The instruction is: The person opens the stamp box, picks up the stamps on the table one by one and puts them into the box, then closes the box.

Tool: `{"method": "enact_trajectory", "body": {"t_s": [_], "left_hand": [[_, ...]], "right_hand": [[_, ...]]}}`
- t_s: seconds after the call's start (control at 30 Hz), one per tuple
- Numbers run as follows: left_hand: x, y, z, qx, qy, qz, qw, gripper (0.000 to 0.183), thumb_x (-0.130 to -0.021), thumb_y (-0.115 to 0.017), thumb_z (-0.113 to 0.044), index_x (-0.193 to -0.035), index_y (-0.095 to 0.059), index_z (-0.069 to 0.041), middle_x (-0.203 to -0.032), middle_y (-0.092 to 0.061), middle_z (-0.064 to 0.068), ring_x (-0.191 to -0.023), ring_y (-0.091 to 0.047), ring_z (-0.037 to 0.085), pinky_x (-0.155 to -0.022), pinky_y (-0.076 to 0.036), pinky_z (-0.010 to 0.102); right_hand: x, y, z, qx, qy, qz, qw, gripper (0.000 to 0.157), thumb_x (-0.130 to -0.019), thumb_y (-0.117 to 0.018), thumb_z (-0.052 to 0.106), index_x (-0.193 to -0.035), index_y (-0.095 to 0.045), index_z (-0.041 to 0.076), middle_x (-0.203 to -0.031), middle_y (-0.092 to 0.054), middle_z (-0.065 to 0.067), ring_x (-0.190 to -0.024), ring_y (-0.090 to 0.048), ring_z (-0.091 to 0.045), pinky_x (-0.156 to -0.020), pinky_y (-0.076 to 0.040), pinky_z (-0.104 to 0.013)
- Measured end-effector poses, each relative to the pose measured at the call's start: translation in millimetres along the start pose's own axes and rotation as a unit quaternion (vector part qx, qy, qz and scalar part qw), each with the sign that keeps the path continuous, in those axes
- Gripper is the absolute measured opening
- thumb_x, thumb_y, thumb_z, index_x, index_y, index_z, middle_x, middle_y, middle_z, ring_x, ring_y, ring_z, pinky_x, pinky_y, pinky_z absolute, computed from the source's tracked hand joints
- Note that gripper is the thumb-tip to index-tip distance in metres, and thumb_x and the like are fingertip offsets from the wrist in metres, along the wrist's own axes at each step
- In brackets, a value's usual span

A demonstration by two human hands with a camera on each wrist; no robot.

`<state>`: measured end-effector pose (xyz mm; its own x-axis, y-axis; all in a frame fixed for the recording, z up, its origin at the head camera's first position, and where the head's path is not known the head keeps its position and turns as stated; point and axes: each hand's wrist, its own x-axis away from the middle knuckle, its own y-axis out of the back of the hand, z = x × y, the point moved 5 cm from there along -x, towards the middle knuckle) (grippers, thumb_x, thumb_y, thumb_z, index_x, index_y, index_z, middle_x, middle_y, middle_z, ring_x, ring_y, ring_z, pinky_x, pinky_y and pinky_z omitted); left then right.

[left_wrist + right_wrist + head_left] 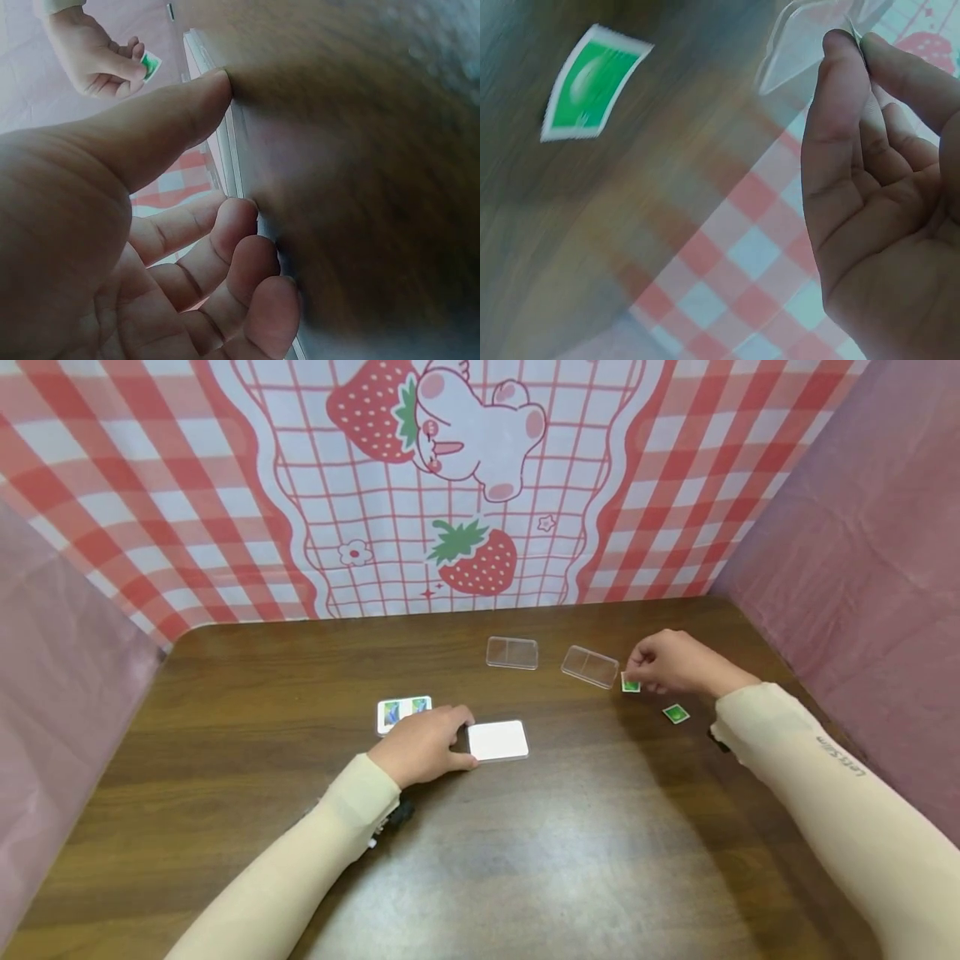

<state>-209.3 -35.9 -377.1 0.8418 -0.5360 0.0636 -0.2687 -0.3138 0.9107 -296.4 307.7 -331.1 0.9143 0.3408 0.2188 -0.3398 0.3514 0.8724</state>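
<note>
a right hand is pinching a green stamp beside a clear case, while a left hand is gripping a white case, a two-stamp case lying beside its knuckles.

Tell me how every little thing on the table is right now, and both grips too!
Left grip: holding the white card by its left end
White card: flat on the table, blank on top
Picture card: partly hidden by the left grip
Left tray: see-through, nothing seen inside
Right tray: same
Right grip: pinching a stamp
Held stamp: pinched
Other stamp: loose, green picture up
</note>
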Motion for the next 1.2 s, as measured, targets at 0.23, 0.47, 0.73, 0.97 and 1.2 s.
{"method": "enact_trajectory", "body": {"t_s": [0.23, 0.47, 0.73, 0.97, 1.2], "left_hand": [[1.3, -0.5, 1.7, 0.003, 0.006, 0.002, 1.0000, 0.054, -0.089, -0.082, -0.039, -0.129, -0.063, -0.008, -0.104, -0.068, 0.003, -0.088, -0.063, 0.016, -0.079, -0.053, 0.038], [1.3, -1.7, 2.9, 0.006, 0.009, 0.004, 0.9999, 0.053, -0.089, -0.082, -0.039, -0.129, -0.063, -0.010, -0.099, -0.066, 0.000, -0.085, -0.061, 0.015, -0.077, -0.052, 0.038], [-0.4, -0.6, 0.2, 0.007, 0.010, 0.007, 0.9999, 0.052, -0.089, -0.083, -0.038, -0.127, -0.063, -0.010, -0.092, -0.064, -0.001, -0.079, -0.059, 0.014, -0.073, -0.051, 0.037], [-1.5, -1.5, 0.5, 0.006, 0.006, 0.007, 0.9999, 0.049, -0.089, -0.083, -0.038, -0.125, -0.063, -0.011, -0.086, -0.060, -0.003, -0.073, -0.055, 0.014, -0.067, -0.046, 0.033], [-0.9, -1.0, 0.8, 0.009, 0.002, 0.004, 1.0000, 0.049, -0.088, -0.084, -0.038, -0.123, -0.063, -0.010, -0.084, -0.060, -0.002, -0.071, -0.054, 0.014, -0.065, -0.045, 0.032]], "right_hand": [[2, -15.6, 33, -0.048, 0.035, 0.026, 0.998, 0.010, -0.098, -0.071, 0.012, -0.091, -0.072, 0.005, -0.076, -0.067, -0.005, -0.070, -0.066, -0.018, -0.066, -0.060, -0.038], [5, -37.4, 71, -0.070, 0.093, 0.033, 0.993, 0.007, -0.096, -0.073, 0.009, -0.089, -0.071, 0.008, -0.081, -0.068, -0.003, -0.072, -0.063, -0.015, -0.068, -0.057, -0.033], [3, -72.0, 119, -0.059, 0.171, -0.015, 0.983, 0.009, -0.092, -0.079, 0.012, -0.085, -0.074, 0.017, -0.077, -0.067, 0.009, -0.071, -0.055, -0.009, -0.068, -0.048, -0.029], [-9, -95.1, 136, -0.077, 0.188, 0.021, 0.979, 0.008, -0.094, -0.076, 0.013, -0.087, -0.074, 0.014, -0.080, -0.068, 0.006, -0.071, -0.058, -0.009, -0.067, -0.050, -0.028], [-15, -101.4, 140, -0.053, 0.176, 0.030, 0.983, 0.010, -0.094, -0.075, 0.011, -0.085, -0.073, 0.014, -0.079, -0.067, 0.006, -0.071, -0.057, -0.009, -0.069, -0.050, -0.029]]}}
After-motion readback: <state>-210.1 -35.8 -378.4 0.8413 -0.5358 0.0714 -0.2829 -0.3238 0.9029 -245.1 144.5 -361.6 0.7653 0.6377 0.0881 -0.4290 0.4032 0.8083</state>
